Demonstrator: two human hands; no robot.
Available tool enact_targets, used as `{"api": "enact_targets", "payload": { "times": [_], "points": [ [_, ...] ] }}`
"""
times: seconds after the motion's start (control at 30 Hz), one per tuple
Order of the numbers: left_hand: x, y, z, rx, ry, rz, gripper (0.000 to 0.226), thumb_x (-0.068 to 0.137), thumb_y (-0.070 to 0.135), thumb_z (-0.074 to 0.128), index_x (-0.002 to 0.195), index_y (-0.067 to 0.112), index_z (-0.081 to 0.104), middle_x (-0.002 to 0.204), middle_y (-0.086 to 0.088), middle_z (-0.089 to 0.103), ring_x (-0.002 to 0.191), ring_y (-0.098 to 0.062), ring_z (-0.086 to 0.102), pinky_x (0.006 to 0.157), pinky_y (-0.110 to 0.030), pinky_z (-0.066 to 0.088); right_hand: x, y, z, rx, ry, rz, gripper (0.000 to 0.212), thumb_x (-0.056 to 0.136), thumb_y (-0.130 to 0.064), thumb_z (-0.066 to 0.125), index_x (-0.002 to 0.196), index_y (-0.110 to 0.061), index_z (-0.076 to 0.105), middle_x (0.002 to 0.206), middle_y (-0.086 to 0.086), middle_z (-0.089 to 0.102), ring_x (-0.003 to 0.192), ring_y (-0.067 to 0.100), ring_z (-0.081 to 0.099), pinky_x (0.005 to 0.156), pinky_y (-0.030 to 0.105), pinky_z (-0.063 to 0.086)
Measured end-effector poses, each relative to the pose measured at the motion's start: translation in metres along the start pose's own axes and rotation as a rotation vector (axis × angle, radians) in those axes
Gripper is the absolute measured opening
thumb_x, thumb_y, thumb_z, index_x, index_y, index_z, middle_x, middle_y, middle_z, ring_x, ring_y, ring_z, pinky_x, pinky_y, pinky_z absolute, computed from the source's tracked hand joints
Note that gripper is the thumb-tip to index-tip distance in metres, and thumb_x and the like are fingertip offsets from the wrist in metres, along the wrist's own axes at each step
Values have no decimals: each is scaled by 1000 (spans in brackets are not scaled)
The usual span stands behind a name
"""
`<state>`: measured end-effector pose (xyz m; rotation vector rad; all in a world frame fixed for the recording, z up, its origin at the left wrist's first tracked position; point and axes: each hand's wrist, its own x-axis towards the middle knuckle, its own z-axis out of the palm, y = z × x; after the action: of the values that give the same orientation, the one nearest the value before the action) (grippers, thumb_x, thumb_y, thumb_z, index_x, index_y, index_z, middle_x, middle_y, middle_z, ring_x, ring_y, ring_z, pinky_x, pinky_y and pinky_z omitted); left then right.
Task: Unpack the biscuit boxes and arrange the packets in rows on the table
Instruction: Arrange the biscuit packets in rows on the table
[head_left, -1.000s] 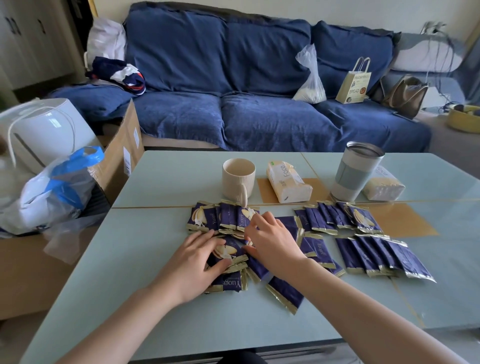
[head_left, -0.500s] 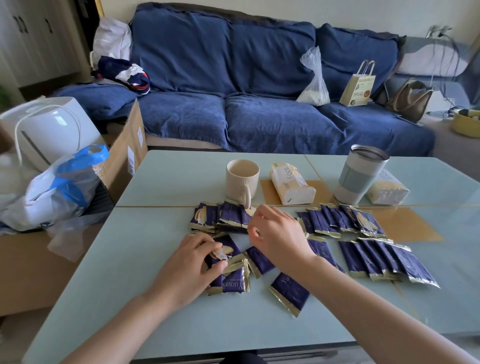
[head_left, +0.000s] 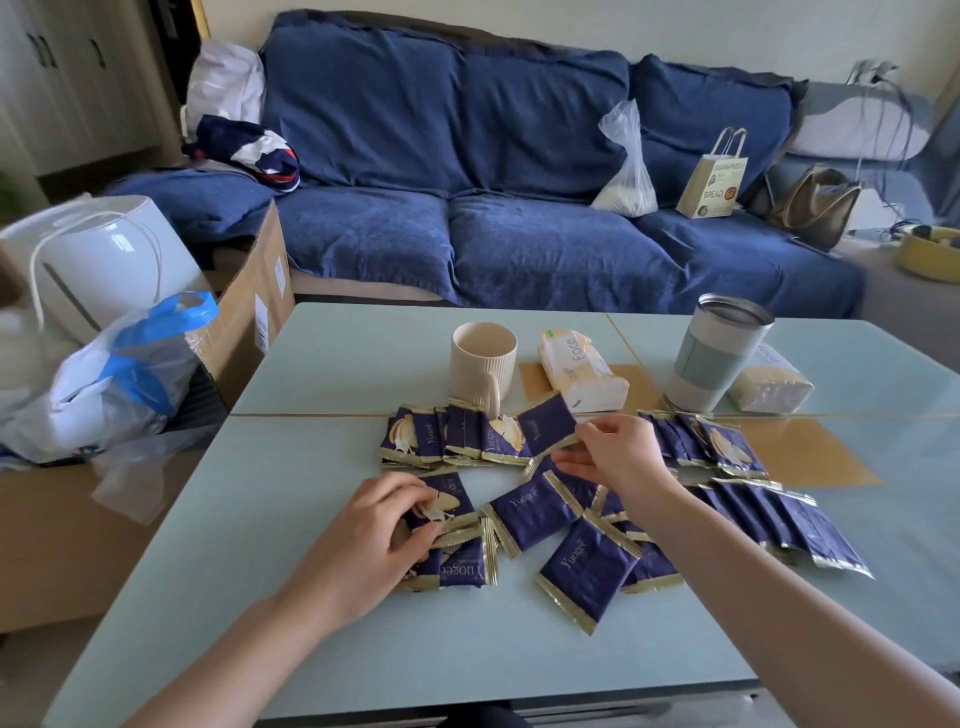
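Note:
Several dark blue biscuit packets with gold edges lie on the pale blue table (head_left: 332, 364). My right hand (head_left: 618, 457) pinches one packet (head_left: 545, 428) by its lower edge and holds it tilted just above the back left row (head_left: 447, 441). My left hand (head_left: 374, 540) grips a small stack of packets (head_left: 452, 540) at the front left. Loose packets (head_left: 587, 566) lie scattered between my hands. Two overlapping rows (head_left: 758, 493) sit at the right.
A beige mug (head_left: 480, 364), a tissue pack (head_left: 576, 371), a grey tumbler (head_left: 717, 353) and a second tissue pack (head_left: 769, 384) stand behind the packets. A cardboard box (head_left: 249, 306) and plastic bags (head_left: 119, 374) are left of the table. A blue sofa (head_left: 493, 208) is behind.
My right hand has lifted one packet out of the loose pile and carried it back toward the rear left row. My left hand has curled tighter on its stack.

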<state>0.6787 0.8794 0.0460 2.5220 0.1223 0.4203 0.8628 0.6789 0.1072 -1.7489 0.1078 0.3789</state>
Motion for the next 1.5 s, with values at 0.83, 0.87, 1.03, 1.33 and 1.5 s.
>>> {"api": "enact_targets", "payload": {
  "times": [0.83,0.87,1.03,1.33,1.5],
  "points": [
    [-9,13,-5,46,-18,-76,46,80,51,70,119,31,57,120,23,51,108,-1,52,89,-18,41,-76,48,49,-1092,-354,-616,38,90,-6,44,124,-12,61,139,6,42,131,33,31,106,35,28],
    [-9,14,-5,45,-20,-83,46,80,51,70,119,31,56,118,21,52,106,-2,53,88,-19,42,-77,46,50,-1079,-360,-611,40,90,-5,44,125,-13,62,141,6,42,133,32,30,107,35,25],
    [-10,12,-6,-1,2,-100,49,83,40,71,128,27,56,122,16,55,105,-2,54,88,-14,40,-83,32,55,-874,-439,-579,58,82,12,41,122,-21,66,132,1,57,127,28,42,106,35,30],
    [-33,4,-26,16,305,-134,33,95,6,56,127,6,62,112,-7,72,92,-20,71,77,-17,47,-84,41,58,-1001,-448,-641,42,94,-32,57,135,-25,52,142,-2,44,133,28,30,108,42,32],
    [-61,-11,-31,103,303,-201,44,89,0,62,133,4,58,122,-12,67,102,-29,69,87,-36,54,-89,49,65,-1147,-470,-753,67,86,-56,60,143,-26,40,144,-1,39,132,28,24,104,46,31]
  ]
}}
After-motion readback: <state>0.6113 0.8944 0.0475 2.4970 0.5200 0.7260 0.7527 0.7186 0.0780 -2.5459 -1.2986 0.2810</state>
